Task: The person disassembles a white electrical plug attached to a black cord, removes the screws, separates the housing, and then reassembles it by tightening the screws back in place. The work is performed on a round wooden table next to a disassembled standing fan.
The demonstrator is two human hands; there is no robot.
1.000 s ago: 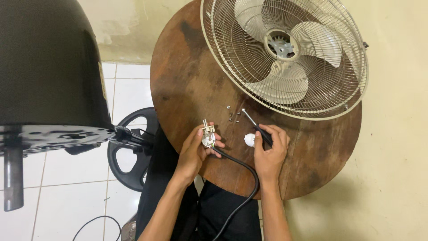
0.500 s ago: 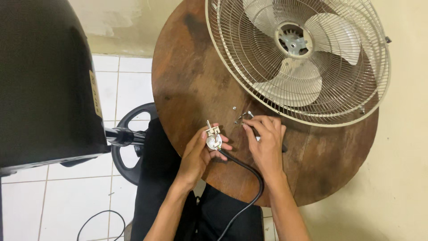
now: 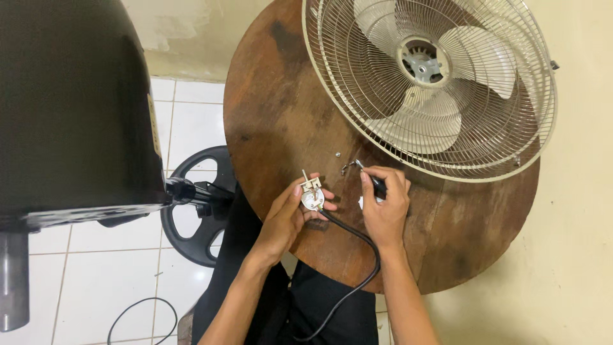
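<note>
At the far left, much of the view is filled by a large black rounded housing, with a grey tube seen hanging below its lower edge. Beneath it, white floor tiles are seen, and a thin black wire is looped on them. Just right of the housing, a black ring-shaped base with spokes is seen on the floor, partly hidden by the edge of the round wooden table.

Over the near edge of the table, the left hand is raised, and a white opened plug with metal prongs is pinched between its thumb and fingers, held just above the wood. A thick black cable is led from the plug, curved down off the table edge and across the person's dark clothing.

Just right of the plug, the right hand is closed around a dark-handled tool; its metal tip is pointed at small metal parts lying on the wood, and a tiny screw is seen just beside them. A small white piece is partly hidden under this hand.

Further right, a beige fan with a wire grille and pale blades is laid flat on the table, its rim just beyond the right hand's fingers.
</note>
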